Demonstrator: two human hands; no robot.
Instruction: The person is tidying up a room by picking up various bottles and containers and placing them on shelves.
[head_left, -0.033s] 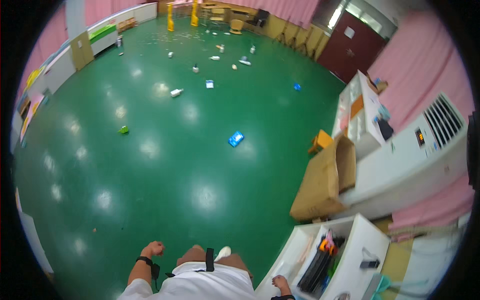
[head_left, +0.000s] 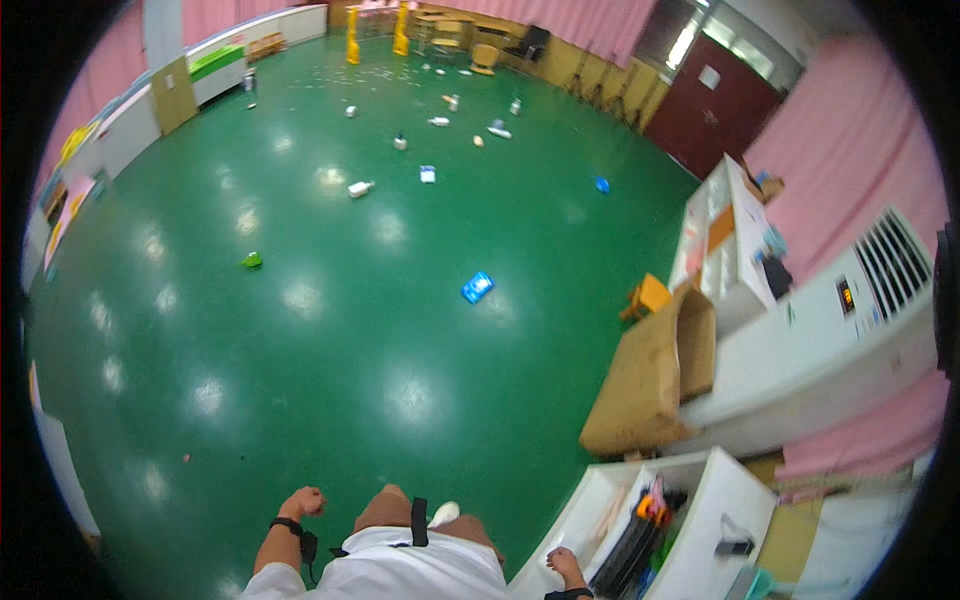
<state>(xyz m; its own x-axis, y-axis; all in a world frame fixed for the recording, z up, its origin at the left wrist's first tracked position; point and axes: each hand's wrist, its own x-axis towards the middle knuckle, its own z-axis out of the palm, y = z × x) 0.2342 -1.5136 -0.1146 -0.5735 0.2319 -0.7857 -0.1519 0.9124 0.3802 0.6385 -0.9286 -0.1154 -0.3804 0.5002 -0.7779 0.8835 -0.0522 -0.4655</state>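
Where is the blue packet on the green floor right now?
In the head view, the blue packet lies alone mid-floor, slightly right of centre, left of the small orange stool and cardboard box.

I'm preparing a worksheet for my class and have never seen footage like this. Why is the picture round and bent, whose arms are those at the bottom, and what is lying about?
The camera sits on a person's head and looks down through a very wide lens, which bends straight edges. The arms are the wearer's own. The left hand is closed in a fist and seems to hold nothing; the right hand rests by a white shelf unit. Small items lie scattered on the green floor, among them a blue packet. A cardboard box lies tipped beside the shelves.
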